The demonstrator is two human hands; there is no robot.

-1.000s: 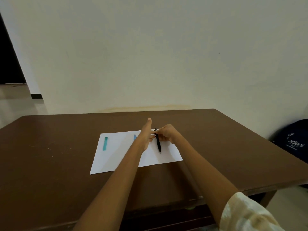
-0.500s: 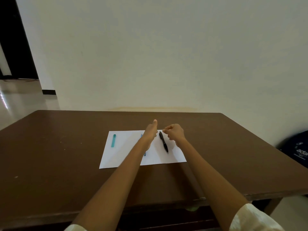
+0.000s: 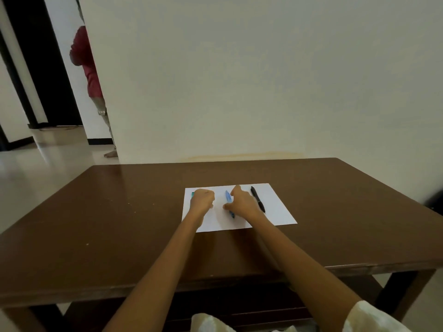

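Setting: brown counter (image 3: 124, 212) against a pale plain wall; beyond its far-left corner, a person in a red top (image 3: 84, 61), partly hidden by the wall edge.

Item 1: white sheet (image 3: 275, 207), flat on the counter, under both hands.

Item 2: left hand (image 3: 202, 200), fingers curled into a fist, over a teal piece (image 3: 192, 194) that shows only at its outer edge. Whether it grips this cannot be told.

Item 3: right hand (image 3: 242, 202), forefinger straight, thumb laid across the blue pen (image 3: 228, 198). Whether it pinches the pen cannot be told.

Item 4: black pen (image 3: 257, 199), on the sheet just right of the right hand.
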